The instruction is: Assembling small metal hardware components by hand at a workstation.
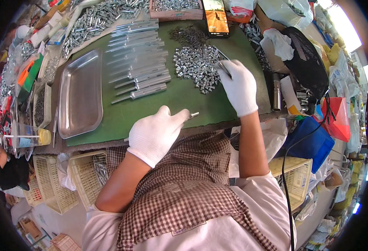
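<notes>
My left hand [154, 134], in a white knit glove, is closed around a slim metal part. The silvery tip [195, 115] of that part pokes out past the thumb, over the front of the green mat [209, 109]. My right hand [239, 85], gloved too, has its fingers closed on a slim metal tool [224, 68] at the right edge of a heap of small shiny metal pieces [196, 62]; its exact kind is unclear. Left of the heap lies a column of metal rods with thin shafts [144, 90]. Small dark pieces [188, 35] are heaped behind the shiny ones.
An empty steel tray [95, 98] sits on the left of the bench. A phone [216, 19] with a lit screen stands at the back, beside a box of small metal parts [176, 16]. Plastic crates [88, 178] are below the bench; a black cable [290, 142] hangs at right.
</notes>
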`<control>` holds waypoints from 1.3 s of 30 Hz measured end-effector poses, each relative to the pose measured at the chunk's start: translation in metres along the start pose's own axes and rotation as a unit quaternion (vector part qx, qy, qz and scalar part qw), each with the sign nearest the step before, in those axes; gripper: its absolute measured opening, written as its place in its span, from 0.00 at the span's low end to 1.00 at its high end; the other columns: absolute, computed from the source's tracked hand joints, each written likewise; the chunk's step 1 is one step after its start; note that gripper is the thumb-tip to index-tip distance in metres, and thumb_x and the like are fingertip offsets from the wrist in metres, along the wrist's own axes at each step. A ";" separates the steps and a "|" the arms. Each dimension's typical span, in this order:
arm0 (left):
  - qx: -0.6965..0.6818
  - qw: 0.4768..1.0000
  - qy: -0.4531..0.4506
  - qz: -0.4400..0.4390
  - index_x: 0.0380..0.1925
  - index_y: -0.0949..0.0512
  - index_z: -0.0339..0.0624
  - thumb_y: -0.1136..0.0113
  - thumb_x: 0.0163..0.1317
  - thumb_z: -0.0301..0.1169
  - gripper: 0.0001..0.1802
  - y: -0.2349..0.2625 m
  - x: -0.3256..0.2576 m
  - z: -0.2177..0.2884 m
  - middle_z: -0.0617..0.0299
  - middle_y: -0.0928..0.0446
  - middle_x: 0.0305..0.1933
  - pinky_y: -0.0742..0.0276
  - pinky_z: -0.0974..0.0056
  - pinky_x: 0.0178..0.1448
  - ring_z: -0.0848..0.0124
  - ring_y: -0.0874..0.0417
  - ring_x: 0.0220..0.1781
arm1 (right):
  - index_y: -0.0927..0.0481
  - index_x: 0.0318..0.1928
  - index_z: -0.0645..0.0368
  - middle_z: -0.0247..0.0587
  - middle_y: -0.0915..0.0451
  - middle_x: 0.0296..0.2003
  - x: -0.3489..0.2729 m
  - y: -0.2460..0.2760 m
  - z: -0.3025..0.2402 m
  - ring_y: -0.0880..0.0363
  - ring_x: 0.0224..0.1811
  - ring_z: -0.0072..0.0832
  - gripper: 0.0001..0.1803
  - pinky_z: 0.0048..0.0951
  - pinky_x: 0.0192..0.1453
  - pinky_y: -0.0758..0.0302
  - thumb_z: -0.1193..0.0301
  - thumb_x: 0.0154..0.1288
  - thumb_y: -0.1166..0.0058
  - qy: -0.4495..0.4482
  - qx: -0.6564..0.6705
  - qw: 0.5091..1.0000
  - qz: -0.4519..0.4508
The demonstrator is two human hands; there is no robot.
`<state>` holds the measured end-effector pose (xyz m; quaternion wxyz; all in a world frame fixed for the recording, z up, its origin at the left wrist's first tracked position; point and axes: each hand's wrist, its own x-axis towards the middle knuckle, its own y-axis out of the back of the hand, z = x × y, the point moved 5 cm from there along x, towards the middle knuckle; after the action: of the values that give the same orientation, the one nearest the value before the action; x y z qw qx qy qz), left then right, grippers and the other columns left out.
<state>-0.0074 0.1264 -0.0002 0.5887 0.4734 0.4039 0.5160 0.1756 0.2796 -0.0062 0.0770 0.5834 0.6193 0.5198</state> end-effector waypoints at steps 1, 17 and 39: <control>0.002 1.000 0.000 0.007 0.51 0.20 0.68 0.41 0.71 0.41 0.11 -0.001 0.000 0.000 0.62 0.28 0.30 0.22 0.56 0.28 0.60 0.19 0.25 | 0.15 0.41 0.55 0.47 0.18 0.36 0.010 -0.003 0.003 0.17 0.40 0.50 0.06 0.46 0.43 0.21 0.68 0.67 0.40 0.000 0.000 1.000 0.000; -0.018 1.000 0.002 0.022 0.52 0.20 0.68 0.41 0.71 0.41 0.11 -0.002 0.000 -0.003 0.61 0.27 0.30 0.20 0.56 0.29 0.60 0.17 0.25 | 0.19 0.45 0.56 0.50 0.17 0.39 0.020 -0.020 -0.011 0.16 0.43 0.51 0.09 0.48 0.46 0.21 0.69 0.67 0.41 0.069 -0.018 0.995 -0.076; -0.029 0.999 0.020 -0.003 0.54 0.20 0.67 0.40 0.70 0.42 0.14 -0.002 0.001 -0.002 0.59 0.25 0.32 0.20 0.55 0.31 0.58 0.17 0.27 | 0.16 0.36 0.53 0.38 0.19 0.34 -0.064 0.006 -0.075 0.17 0.36 0.43 0.06 0.41 0.39 0.20 0.69 0.60 0.32 0.111 0.096 0.981 -0.129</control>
<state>-0.0088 0.1275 -0.0029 0.5954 0.4448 0.4020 0.5347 0.1463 0.1849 -0.0008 0.0176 0.4419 0.7410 0.5053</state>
